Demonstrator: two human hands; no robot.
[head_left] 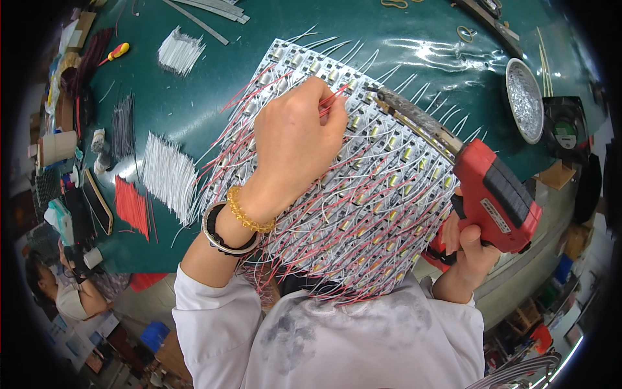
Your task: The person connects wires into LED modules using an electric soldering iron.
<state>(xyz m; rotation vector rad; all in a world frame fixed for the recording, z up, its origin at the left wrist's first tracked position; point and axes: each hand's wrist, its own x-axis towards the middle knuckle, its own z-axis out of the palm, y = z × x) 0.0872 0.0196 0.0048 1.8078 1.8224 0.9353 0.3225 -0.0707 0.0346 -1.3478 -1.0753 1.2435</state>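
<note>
A large panel of joined small circuit boards lies tilted in front of me, with red and white wires standing off it in rows. My left hand is closed over the panel's far part, pinching a red wire between thumb and forefinger. In my right hand is a red soldering gun, its grip partly hidden by my fingers. The gun's long metal barrel reaches left across the boards. Its tip is close to the red wire's end; whether they touch I cannot tell.
Left on the green table lie white wires, red wires, dark wires and a screwdriver. To the right are a bowl of silvery material and a black fan. Another person sits at lower left.
</note>
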